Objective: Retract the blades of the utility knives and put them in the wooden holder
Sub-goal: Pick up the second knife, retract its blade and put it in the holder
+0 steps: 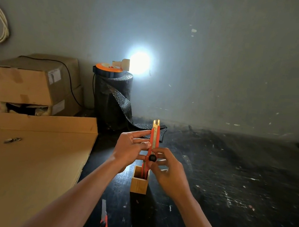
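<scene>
I hold a red utility knife (154,139) upright above the wooden holder (139,182), its metal tip pointing up and no blade showing past it. My left hand (131,148) steadies the knife's left side with its fingers. My right hand (168,169) grips the lower part, thumb at the black wheel. The knife's bottom end sits at or just inside the holder's mouth. A second red utility knife (104,221) lies on the dark table near the bottom edge, its grey blade extended away from me.
A large flat cardboard sheet (25,164) covers the left side, with a small metal clip (12,140) on it. Stacked cardboard boxes (31,83) and a roll of black bubble wrap (111,99) with a lit lamp (139,63) stand at the back. Dark table (231,180) extends right.
</scene>
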Demonstrator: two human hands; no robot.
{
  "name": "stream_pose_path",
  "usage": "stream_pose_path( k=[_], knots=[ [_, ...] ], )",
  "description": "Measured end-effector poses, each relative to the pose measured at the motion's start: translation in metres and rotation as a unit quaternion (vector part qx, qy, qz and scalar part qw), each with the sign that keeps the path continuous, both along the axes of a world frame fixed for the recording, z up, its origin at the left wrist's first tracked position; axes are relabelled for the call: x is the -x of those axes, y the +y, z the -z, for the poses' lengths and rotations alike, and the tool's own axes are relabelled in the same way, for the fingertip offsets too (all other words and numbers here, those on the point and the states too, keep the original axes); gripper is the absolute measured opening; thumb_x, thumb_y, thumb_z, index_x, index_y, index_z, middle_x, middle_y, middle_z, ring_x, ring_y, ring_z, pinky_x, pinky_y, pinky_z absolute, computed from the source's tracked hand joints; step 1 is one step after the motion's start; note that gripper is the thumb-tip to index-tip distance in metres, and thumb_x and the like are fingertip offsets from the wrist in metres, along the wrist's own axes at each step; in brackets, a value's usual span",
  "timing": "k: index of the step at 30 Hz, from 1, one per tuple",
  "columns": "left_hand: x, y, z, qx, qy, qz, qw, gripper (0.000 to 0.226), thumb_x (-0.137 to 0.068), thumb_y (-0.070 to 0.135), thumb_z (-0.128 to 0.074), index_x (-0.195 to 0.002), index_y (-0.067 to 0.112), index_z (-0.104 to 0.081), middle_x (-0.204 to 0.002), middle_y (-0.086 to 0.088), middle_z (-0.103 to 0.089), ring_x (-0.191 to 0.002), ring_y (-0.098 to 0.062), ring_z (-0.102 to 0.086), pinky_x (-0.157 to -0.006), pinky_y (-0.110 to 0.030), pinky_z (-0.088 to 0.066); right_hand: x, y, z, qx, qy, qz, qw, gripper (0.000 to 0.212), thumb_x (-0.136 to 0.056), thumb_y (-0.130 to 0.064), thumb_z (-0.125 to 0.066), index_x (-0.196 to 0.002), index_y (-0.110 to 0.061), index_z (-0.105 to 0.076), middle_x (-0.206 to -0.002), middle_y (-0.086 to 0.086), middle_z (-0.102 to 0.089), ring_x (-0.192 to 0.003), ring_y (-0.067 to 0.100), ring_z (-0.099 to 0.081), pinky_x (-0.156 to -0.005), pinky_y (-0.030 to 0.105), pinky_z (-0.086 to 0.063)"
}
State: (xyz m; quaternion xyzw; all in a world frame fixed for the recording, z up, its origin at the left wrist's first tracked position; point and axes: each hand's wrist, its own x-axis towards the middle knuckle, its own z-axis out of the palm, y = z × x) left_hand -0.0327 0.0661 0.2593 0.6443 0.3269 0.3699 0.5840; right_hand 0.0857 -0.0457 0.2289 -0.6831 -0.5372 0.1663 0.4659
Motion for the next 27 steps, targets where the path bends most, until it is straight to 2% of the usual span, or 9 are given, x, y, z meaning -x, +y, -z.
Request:
stream_pose_path(
  k=[3,8,10,13,17,19,24,25,27],
  knots=[
    [-0.0004,0.0004,-0.0015,-0.011,0.002,-0.002,1.000,0.045,-0.092,-0.004,-0.070,-0.134,0.011,-0.066,-0.096,0.003,-0.077,-0.068,-0.001,-0.078,-0.053,-0.019,-0.058,-0.0003,-0.0013,-0.0026,0.005,-0.017,-0.005,1.000,0.041,-0.094,-0.018,-0.071,-0.097,-0.053,-0.051,-0.099,-0.035,-0.057,-0.090,-0.007,-0.060,-0.073,0.012,-0.051],
    [0.0000,-0.0019,-0.0008,-0.016,0.008,0.007,1.000,0.045,-0.093,-0.004,-0.069,-0.134,0.014,-0.066,-0.106,-0.003,-0.077,-0.070,-0.002,-0.078,-0.054,-0.019,-0.059,0.0003,-0.0021,-0.0020,-0.006,0.039,0.018,0.999,0.024,-0.089,-0.034,-0.077,-0.099,-0.039,-0.055,-0.099,-0.026,-0.065,-0.090,-0.003,-0.065,-0.075,0.018,-0.052],
    [0.0023,-0.0023,0.0003,-0.009,0.005,0.004,1.000,0.046,-0.092,-0.004,-0.070,-0.135,0.013,-0.066,-0.101,-0.002,-0.077,-0.070,-0.003,-0.079,-0.053,-0.019,-0.059,0.0009,-0.0056,-0.0018,-0.001,0.028,0.006,1.000,0.029,-0.093,-0.027,-0.073,-0.109,-0.044,-0.055,-0.111,-0.024,-0.064,-0.100,0.003,-0.065,-0.084,0.023,-0.055],
    [0.0050,-0.0024,0.0004,-0.001,0.005,0.002,1.000,0.048,-0.091,-0.005,-0.071,-0.136,0.012,-0.065,-0.093,0.003,-0.077,-0.070,-0.003,-0.079,-0.053,-0.019,-0.058,0.0005,-0.0088,-0.0029,0.008,-0.013,-0.019,1.000,0.045,-0.096,-0.013,-0.068,-0.105,-0.054,-0.053,-0.114,-0.026,-0.062,-0.109,0.005,-0.064,-0.083,0.017,-0.053],
    [0.0045,-0.0040,-0.0006,-0.010,0.009,0.006,1.000,0.047,-0.092,-0.005,-0.070,-0.136,0.011,-0.065,-0.092,0.008,-0.075,-0.068,0.001,-0.077,-0.051,-0.018,-0.058,0.0022,-0.0041,-0.0015,0.000,0.014,0.012,1.000,0.026,-0.092,-0.026,-0.074,-0.099,-0.043,-0.055,-0.104,-0.023,-0.065,-0.101,0.005,-0.068,-0.088,0.032,-0.059],
    [0.0040,-0.0053,-0.0010,-0.010,0.009,0.008,1.000,0.046,-0.093,-0.005,-0.069,-0.135,0.012,-0.065,-0.091,0.010,-0.075,-0.067,0.002,-0.077,-0.050,-0.017,-0.057,0.0026,-0.0034,-0.0003,0.000,0.024,0.019,1.000,0.025,-0.090,-0.030,-0.076,-0.100,-0.040,-0.054,-0.103,-0.023,-0.065,-0.097,0.004,-0.068,-0.087,0.031,-0.059],
    [0.0077,-0.0030,0.0011,-0.005,0.004,0.000,1.000,0.047,-0.091,-0.004,-0.071,-0.136,0.011,-0.066,-0.093,0.004,-0.077,-0.070,0.000,-0.078,-0.053,-0.017,-0.058,-0.0008,-0.0087,-0.0027,0.014,-0.018,-0.031,0.999,0.044,-0.098,-0.010,-0.064,-0.111,-0.052,-0.055,-0.118,-0.018,-0.064,-0.108,0.012,-0.068,-0.082,0.019,-0.055],
    [0.0083,-0.0025,0.0013,-0.006,0.004,0.000,1.000,0.047,-0.092,-0.004,-0.071,-0.136,0.011,-0.065,-0.094,0.004,-0.076,-0.070,0.000,-0.078,-0.053,-0.018,-0.058,-0.0012,-0.0083,-0.0034,0.019,-0.023,-0.033,0.999,0.043,-0.098,-0.009,-0.064,-0.110,-0.050,-0.057,-0.119,-0.017,-0.064,-0.109,0.013,-0.069,-0.081,0.018,-0.055],
    [0.0089,-0.0020,0.0014,-0.008,0.002,-0.001,1.000,0.047,-0.092,-0.004,-0.070,-0.136,0.012,-0.065,-0.093,0.006,-0.076,-0.069,0.002,-0.077,-0.052,-0.018,-0.058,-0.0008,-0.0053,-0.0032,0.026,-0.018,-0.026,0.999,0.037,-0.097,-0.012,-0.066,-0.108,-0.047,-0.059,-0.119,-0.015,-0.068,-0.110,0.013,-0.068,-0.088,0.029,-0.060]
  ],
)
